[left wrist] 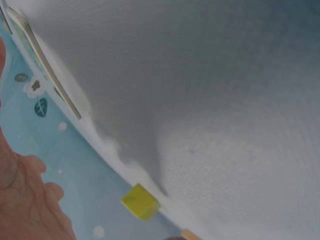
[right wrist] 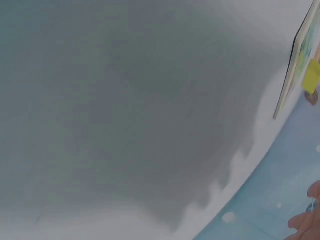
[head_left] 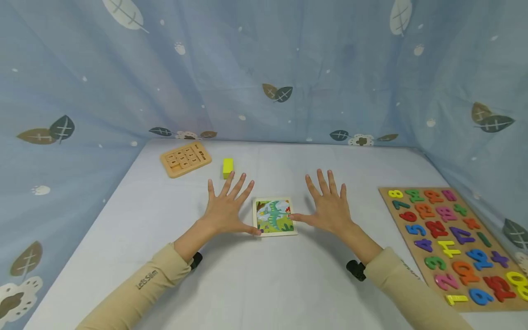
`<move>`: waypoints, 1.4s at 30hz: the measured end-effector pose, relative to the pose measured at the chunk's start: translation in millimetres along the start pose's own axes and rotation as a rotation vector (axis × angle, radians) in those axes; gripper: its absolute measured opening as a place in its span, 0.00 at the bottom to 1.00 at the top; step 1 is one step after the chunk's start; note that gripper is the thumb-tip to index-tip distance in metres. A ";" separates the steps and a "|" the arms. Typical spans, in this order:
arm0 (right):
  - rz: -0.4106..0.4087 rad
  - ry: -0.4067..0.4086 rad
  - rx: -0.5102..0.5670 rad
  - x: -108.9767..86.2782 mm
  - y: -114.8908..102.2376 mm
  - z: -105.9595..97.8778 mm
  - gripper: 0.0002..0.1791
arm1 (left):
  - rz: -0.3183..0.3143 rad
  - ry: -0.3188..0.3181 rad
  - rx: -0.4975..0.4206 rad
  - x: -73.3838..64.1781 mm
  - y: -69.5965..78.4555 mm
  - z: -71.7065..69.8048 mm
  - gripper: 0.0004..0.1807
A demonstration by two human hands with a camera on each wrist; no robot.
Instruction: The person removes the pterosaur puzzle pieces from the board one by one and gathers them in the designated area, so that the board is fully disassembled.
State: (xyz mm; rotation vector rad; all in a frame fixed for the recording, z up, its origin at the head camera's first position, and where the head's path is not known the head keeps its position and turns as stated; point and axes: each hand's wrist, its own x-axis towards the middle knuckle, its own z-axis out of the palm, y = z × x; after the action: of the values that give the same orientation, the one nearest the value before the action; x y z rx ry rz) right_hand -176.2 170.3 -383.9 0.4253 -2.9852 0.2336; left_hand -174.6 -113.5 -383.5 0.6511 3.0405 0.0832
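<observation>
In the head view a small square picture puzzle [head_left: 274, 217], showing a green winged dinosaur in a white frame, lies on the table between both hands. My left hand [head_left: 226, 211] is spread with straight fingers at its left side, the thumb tip over its lower left corner. On the other side my right hand [head_left: 330, 211] is spread likewise, its thumb over the puzzle's right edge. Both hands hold nothing; whether the thumbs touch the frame I cannot tell. A yellow block [head_left: 228, 168] stands just beyond my left fingertips, and it also shows in the left wrist view [left wrist: 140, 202].
A wooden sliding number puzzle [head_left: 185, 159] lies at the back left of the white table [head_left: 264, 284]. Along the right side is a large board [head_left: 453, 247] of colourful numbers and signs. A blue patterned curtain [head_left: 247, 68] encloses the back and sides.
</observation>
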 end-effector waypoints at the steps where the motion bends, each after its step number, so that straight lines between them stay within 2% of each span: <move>1: -0.008 0.000 0.005 1.4 -2.4 1.5 0.63 | 0.000 -0.004 -0.005 0.3 0.0 0.3 0.74; 5: -0.049 -0.005 0.016 7.0 -12.8 6.8 0.59 | 0.017 -0.027 -0.066 0.8 -0.3 1.4 0.78; 12: -0.086 -0.100 0.019 16.1 -32.9 9.0 0.50 | 0.013 -0.117 -0.148 4.6 2.4 3.6 0.81; 18: -0.106 -0.167 0.013 22.3 -46.3 11.8 0.42 | 0.011 -0.173 -0.168 6.4 8.5 1.7 0.75; 25: -0.160 -0.187 0.008 30.8 -61.2 16.2 0.34 | 0.029 -0.223 -0.178 8.0 9.6 1.4 0.67; 36: -0.209 -0.243 0.078 43.2 -80.8 22.6 0.24 | 0.062 -0.250 -0.206 13.9 6.4 5.1 0.65; 42: -0.249 -0.177 0.076 46.3 -86.9 21.8 0.19 | 0.068 -0.245 -0.202 13.0 8.1 4.5 0.66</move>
State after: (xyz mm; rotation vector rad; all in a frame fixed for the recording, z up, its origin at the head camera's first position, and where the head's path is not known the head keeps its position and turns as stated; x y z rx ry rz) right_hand -197.6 71.8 -387.2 0.8617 -3.0574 0.3002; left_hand -183.0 -100.6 -387.8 0.6911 2.7308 0.2856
